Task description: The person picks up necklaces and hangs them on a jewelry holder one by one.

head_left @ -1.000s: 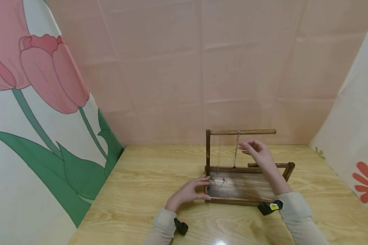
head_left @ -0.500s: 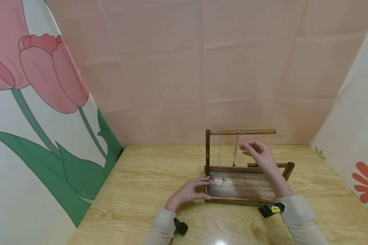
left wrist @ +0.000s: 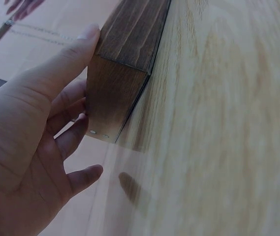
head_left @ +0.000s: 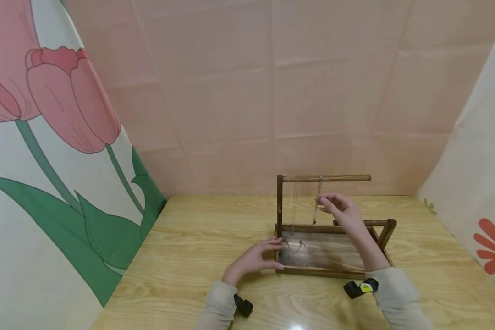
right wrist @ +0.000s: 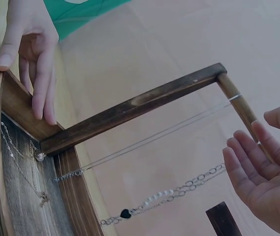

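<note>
A dark wooden jewelry stand (head_left: 321,271) has a low tray base and two side arms. My left hand (head_left: 253,257) rests on the tray's left end, thumb at the front corner and fingers over the end wall. From the upper bar (head_left: 350,177) hangs a doubled chain necklace with white beads and a black heart (right wrist: 125,214). My right hand (head_left: 341,211) is at this chain, its fingertips seeming to touch it, thumb apart from the fingers in the right wrist view. Left of it hangs a thin silver necklace (right wrist: 135,143). Another fine chain (right wrist: 17,163) lies in the tray's left end.
A lower, shorter wooden bar (head_left: 377,223) reaches in from the stand's right side, behind my right forearm. The stand sits on a light wood-grain table (head_left: 189,238). A pink cloth backdrop (head_left: 214,91) rises behind, with flower-printed cloths at both sides.
My right hand has shifted left and slightly down, from just beside the beaded necklace to the chain itself. My left hand and the stand stay in place.
</note>
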Demonstrator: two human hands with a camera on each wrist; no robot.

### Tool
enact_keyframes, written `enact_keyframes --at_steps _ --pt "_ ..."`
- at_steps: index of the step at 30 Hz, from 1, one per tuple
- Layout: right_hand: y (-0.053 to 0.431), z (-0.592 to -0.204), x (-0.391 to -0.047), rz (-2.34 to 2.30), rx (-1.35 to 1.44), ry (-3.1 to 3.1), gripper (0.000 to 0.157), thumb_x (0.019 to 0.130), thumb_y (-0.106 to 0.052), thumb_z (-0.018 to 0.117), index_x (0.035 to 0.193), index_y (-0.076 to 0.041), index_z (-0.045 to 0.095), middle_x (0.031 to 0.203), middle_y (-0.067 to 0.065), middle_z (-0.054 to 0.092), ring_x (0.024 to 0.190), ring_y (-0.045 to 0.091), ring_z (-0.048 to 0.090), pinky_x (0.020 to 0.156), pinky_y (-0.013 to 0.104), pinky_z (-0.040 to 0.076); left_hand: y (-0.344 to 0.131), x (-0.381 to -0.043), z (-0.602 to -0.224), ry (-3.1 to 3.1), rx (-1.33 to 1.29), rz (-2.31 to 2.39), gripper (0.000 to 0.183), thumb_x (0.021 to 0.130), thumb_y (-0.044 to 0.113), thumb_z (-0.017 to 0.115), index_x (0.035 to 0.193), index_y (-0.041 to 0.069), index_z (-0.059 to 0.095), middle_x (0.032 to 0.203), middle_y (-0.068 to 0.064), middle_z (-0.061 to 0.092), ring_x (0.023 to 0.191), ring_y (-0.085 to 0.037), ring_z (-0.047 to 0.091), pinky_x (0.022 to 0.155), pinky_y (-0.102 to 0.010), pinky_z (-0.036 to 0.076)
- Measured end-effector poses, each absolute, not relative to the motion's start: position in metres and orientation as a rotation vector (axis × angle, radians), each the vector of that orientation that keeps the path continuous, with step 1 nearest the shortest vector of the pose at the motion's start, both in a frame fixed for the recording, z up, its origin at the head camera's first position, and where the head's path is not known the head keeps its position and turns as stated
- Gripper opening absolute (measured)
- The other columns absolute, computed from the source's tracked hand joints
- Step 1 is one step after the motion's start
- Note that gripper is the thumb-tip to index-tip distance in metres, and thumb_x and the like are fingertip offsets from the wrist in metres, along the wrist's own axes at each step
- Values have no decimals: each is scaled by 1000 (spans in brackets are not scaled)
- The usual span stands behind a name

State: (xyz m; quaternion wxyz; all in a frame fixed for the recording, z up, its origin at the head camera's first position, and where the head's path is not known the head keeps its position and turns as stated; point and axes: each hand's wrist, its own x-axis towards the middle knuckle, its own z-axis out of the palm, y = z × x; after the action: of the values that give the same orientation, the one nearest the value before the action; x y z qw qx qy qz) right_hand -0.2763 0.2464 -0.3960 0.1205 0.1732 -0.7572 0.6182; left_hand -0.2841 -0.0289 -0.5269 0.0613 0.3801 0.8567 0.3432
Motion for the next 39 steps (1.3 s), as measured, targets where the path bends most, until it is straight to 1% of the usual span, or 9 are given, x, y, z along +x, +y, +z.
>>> enact_keyframes --at_steps 2,7,11,15,20,28,33,35,39 --pt "245 -397 -276 1814 503 -2221 33 88 -25 51 108 1 54 107 12 59 98 21 57 78 23 50 -29 -284 -526 2585 1148 1040 67 73 53 57 130 21 42 142 9 26 131 -10 20 103 -44 25" --pt "243 -402 -275 1821 522 -2246 36 88 -27 51 112 0 52 107 5 60 97 13 58 80 27 50 -29 -285 -527 2579 1142 1045 66 74 53 57 130 22 42 143 8 26 131 -11 20 103 -44 26" --pt "240 -406 -275 1832 548 -2248 36 88 -27 51 113 -1 52 107 5 59 96 12 58 80 27 50 -29 -284 -527 2577 1140 1043 66 75 52 57 131 21 41 143 8 25 132 -11 20 103 -44 26" --pt "237 -410 -274 1800 573 -2289 36 89 -26 50 114 -2 52 109 7 58 96 11 57 78 22 50 -29 -283 -526 2573 1137 1048 66 75 51 57 131 21 41 143 8 25 131 -11 20 103 -43 26" --pt "233 -414 -272 1757 551 -2356 36 89 -29 49 115 -4 52 112 8 57 96 8 56 78 20 49 -29 -283 -526 2575 1142 1059 66 75 51 58 130 20 42 142 7 26 131 -13 21 104 -42 26" --pt "230 -415 -269 1759 557 -2375 35 89 -28 49 116 -5 52 114 12 56 97 9 55 76 22 49 -29 -284 -528 2582 1151 1047 65 75 51 58 130 19 42 142 7 26 131 -12 21 104 -42 25" --pt "231 -421 -270 1765 613 -2353 31 89 -24 50 115 -7 52 114 14 55 101 19 55 77 23 49 -29 -284 -527 2591 1153 1049 65 75 51 58 130 19 43 142 6 27 131 -14 22 104 -42 26" --pt "230 -424 -271 1783 637 -2340 30 89 -22 51 115 -8 52 114 13 55 102 22 54 79 25 49 -28 -283 -526 2587 1151 1055 65 75 51 58 130 19 43 142 6 27 131 -14 22 104 -42 26" --pt "228 -427 -270 1805 633 -2350 30 88 -23 52 115 -9 52 114 12 55 102 21 54 80 25 49 -29 -284 -527 2581 1142 1065 65 74 52 57 130 20 43 142 7 28 131 -13 21 104 -41 26"
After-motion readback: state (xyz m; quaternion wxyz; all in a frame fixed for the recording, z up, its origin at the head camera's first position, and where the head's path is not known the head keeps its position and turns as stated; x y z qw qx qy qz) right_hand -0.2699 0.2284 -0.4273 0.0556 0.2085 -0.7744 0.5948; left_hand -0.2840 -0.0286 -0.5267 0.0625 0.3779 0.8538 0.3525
